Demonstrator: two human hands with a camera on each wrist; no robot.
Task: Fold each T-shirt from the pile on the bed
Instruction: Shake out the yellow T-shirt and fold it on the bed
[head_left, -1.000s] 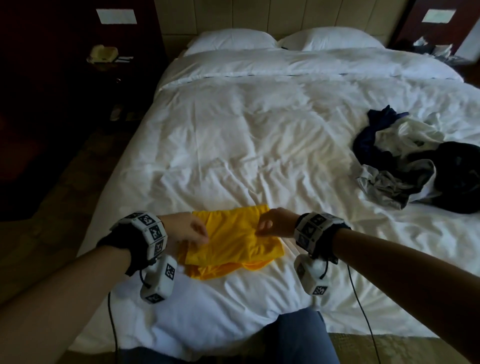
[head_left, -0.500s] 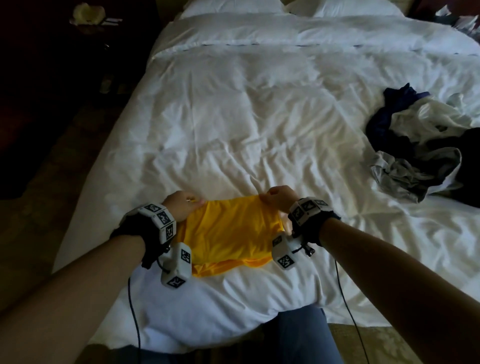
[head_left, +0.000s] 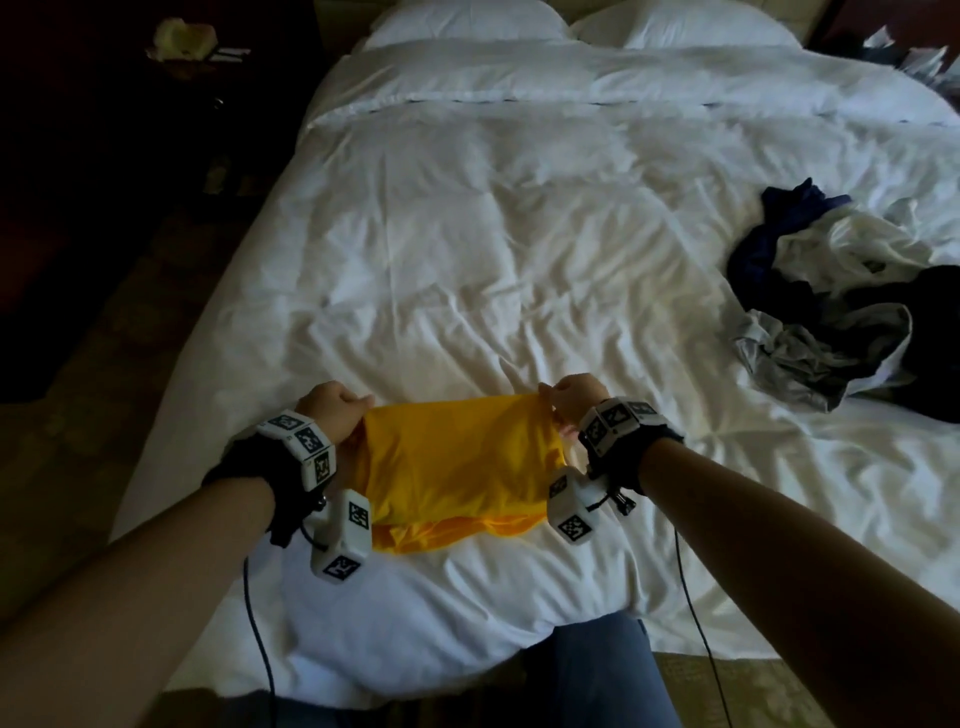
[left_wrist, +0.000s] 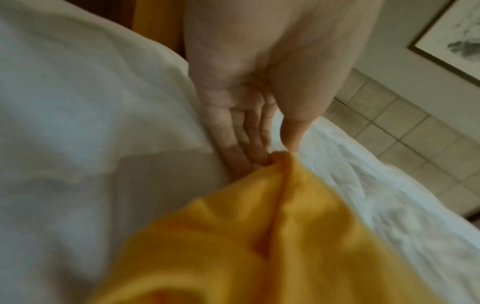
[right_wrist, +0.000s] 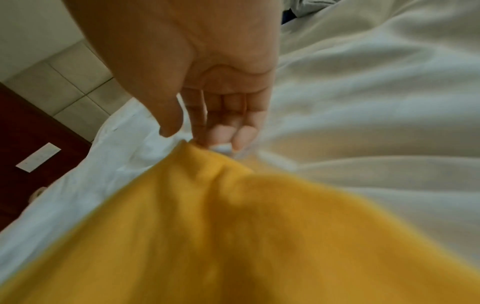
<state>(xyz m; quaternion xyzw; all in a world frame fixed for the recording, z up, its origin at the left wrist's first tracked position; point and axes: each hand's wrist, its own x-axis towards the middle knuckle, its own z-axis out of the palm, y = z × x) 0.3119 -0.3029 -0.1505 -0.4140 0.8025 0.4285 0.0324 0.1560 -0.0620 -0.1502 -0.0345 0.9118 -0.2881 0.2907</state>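
A yellow T-shirt (head_left: 457, 467) lies partly folded on the white duvet (head_left: 493, 234), close to the bed's near edge. My left hand (head_left: 361, 410) pinches its far left corner; the left wrist view shows thumb and fingers closed on the yellow T-shirt (left_wrist: 285, 246) at my left hand (left_wrist: 278, 153). My right hand (head_left: 558, 402) holds the far right corner with curled fingers. In the right wrist view my right hand (right_wrist: 192, 136) meets the edge of the blurred yellow T-shirt (right_wrist: 233, 236). The far edge is stretched between both hands. A lower yellow layer sticks out at the near side.
The pile of T-shirts (head_left: 841, 301), dark blue, white, grey and black, lies crumpled at the bed's right. Two pillows (head_left: 467, 21) sit at the headboard. A dark nightstand (head_left: 182, 62) stands far left. My leg in blue trousers (head_left: 597, 670) touches the bed's near edge.
Both hands moved apart from the shirt's middle to its far corners and drew the upper yellow layer flat and taut. The head view tipped downward.
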